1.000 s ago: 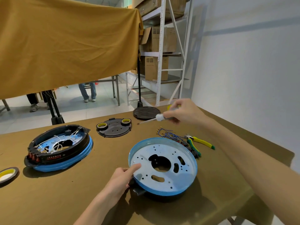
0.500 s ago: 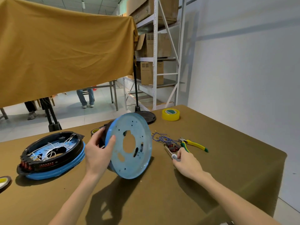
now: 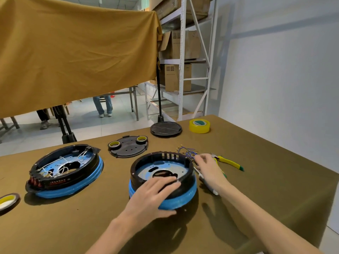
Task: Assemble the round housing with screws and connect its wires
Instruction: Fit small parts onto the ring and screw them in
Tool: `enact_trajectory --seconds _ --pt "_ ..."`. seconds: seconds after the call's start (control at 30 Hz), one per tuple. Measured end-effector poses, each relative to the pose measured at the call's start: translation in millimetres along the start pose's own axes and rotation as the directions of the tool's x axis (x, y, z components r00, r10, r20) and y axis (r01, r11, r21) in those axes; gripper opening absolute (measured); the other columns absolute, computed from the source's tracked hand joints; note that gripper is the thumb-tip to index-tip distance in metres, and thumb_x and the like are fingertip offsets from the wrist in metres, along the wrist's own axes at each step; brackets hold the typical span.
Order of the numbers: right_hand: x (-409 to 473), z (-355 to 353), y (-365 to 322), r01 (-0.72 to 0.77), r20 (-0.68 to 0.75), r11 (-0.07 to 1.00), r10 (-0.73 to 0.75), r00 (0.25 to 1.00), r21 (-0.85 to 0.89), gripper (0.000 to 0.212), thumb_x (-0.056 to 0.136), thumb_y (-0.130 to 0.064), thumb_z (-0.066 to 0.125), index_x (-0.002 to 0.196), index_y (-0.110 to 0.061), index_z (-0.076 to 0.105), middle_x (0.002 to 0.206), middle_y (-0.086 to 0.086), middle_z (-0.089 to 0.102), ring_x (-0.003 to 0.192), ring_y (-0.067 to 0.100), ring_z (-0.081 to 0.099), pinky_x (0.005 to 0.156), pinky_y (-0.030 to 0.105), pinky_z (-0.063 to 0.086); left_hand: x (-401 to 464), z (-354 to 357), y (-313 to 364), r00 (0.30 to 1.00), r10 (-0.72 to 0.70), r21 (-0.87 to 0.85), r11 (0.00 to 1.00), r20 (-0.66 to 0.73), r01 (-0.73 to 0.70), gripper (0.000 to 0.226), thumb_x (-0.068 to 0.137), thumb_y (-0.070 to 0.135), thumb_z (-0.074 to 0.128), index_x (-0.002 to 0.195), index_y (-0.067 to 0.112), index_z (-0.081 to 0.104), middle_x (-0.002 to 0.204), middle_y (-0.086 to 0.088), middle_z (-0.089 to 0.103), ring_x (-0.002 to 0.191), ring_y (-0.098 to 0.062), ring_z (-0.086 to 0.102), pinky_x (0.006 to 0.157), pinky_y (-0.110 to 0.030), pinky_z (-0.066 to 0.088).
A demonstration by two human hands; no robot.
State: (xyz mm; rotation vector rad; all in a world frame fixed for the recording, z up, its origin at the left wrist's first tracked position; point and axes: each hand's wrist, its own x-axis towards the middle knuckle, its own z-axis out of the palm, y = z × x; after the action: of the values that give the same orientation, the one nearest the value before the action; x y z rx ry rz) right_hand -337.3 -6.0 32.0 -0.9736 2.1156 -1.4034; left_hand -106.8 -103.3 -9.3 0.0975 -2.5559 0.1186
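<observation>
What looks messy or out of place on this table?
Little stands out. The loose wires lie in a tangle beside the near housing, and two tape rolls sit on a black plate. Nothing looks spilled or broken.

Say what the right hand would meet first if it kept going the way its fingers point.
The right hand points away toward the bundle of blue wires just beyond its fingertips, so it would likely meet those first; depth there is hard to judge.

Brown-clothed table (image 3: 275, 189), two round housings (image 3: 163, 180), tape roll (image 3: 199, 126), pliers (image 3: 230, 163)
</observation>
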Motion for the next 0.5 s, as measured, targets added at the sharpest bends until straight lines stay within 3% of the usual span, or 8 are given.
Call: enact_trajectory --seconds 0.03,0.1,0.17,0.23,0.27,0.33,0.43,0.5 --pt "-3.2 3.9 -0.7 -0.002 0.082 0.997 0.009 0.997 -0.077 0.047 0.102 -0.051 0.051 0.139 -0.023 0.048 0.134 -0.005 0.057 0.121 0.014 0.056 0.103 0.033 0.043 -5.4 5.5 3.8 0.999 -0.019 -0.005 1.0 0.03 0.019 0.083 0.079 0.06 0.075 0.15 0.027 0.045 0.143 0.011 0.058 0.131 -0.005 0.049 0.114 -0.027 0.037" --pt "-10.2 15.0 1.9 0.049 0.186 0.972 -0.005 0.983 -0.228 0.062 0.101 -0.044 0.058 0.154 -0.021 0.036 0.144 -0.004 0.051 0.121 0.01 0.052 0.095 0.023 0.038 -16.5 12.1 8.7 0.997 -0.066 -0.024 0.997 0.048 0.067 0.082 0.081 0.063 0.072 0.15 0.029 0.045 0.139 0.015 0.061 0.128 -0.001 0.05 0.113 -0.022 0.037" --pt "-14.8 26.5 9.1 0.071 0.176 0.969 -0.029 0.984 -0.236 0.069 0.1 -0.029 0.06 0.159 -0.021 0.025 0.134 -0.003 0.058 0.106 0.011 0.061 0.079 0.02 0.048 -24.5 15.0 11.3 0.993 -0.116 -0.102 0.988 -0.009 0.115 0.067 0.09 0.063 0.064 0.146 0.029 0.051 0.138 0.017 0.061 0.128 0.0 0.051 0.117 -0.022 0.035" --pt "-16.7 34.3 13.0 0.065 0.134 0.979 -0.039 0.99 -0.193 0.071 0.101 -0.019 0.058 0.161 -0.02 0.02 0.126 -0.002 0.062 0.11 0.019 0.064 0.076 0.019 0.052 -29.7 13.5 9.4 0.978 -0.178 -0.174 0.972 -0.107 0.158 0.048 0.098 0.057 0.057 0.138 0.029 0.06 0.134 0.019 0.062 0.128 0.0 0.052 0.118 -0.025 0.031" --pt "-15.6 35.9 11.8 0.07 0.138 0.977 -0.043 0.99 -0.199 0.071 0.101 -0.017 0.056 0.162 -0.018 0.02 0.14 0.003 0.057 0.12 0.02 0.06 0.083 0.015 0.05 -32.0 11.6 6.8 0.965 -0.213 -0.189 0.965 -0.152 0.183 0.041 0.099 0.052 0.056 0.132 0.029 0.065 0.132 0.019 0.063 0.129 -0.001 0.051 0.118 -0.027 0.029" --pt "-9.3 32.3 8.3 0.101 0.202 0.968 -0.054 0.978 -0.23 0.068 0.103 -0.016 0.054 0.162 -0.015 0.022 0.161 0.005 0.04 0.14 0.02 0.045 0.103 0.021 0.039 -38.5 6.8 -0.3 0.936 -0.3 -0.212 0.942 -0.184 0.261 0.033 0.099 0.048 0.056 0.123 0.029 0.069 0.13 0.02 0.062 0.13 -0.002 0.05 0.116 -0.028 0.029" --pt "1.4 19.2 1.6 0.161 0.309 0.954 -0.078 0.948 -0.252 0.063 0.102 -0.013 0.054 0.159 -0.015 0.029 0.162 0.004 0.038 0.146 0.018 0.037 0.112 0.027 0.032 -44.8 0.9 -8.7 0.925 -0.36 -0.198 0.922 -0.123 0.332 0.028 0.097 0.049 0.058 0.117 0.033 0.069 0.12 0.022 0.064 0.12 -0.002 0.053 0.114 -0.027 0.029" --pt "-2.4 17.8 -0.9 0.243 0.251 0.923 -0.17 0.953 -0.299 0.055 0.102 -0.013 0.056 0.154 -0.016 0.039 0.155 0.003 0.046 0.142 0.018 0.042 0.115 0.029 0.033 -43.3 -1.5 -10.1 0.936 -0.339 -0.163 0.933 -0.092 0.322 0.023 0.095 0.051 0.06 0.108 0.034 0.07 0.105 0.023 0.067 0.105 0.0 0.057 0.11 -0.027 0.032"
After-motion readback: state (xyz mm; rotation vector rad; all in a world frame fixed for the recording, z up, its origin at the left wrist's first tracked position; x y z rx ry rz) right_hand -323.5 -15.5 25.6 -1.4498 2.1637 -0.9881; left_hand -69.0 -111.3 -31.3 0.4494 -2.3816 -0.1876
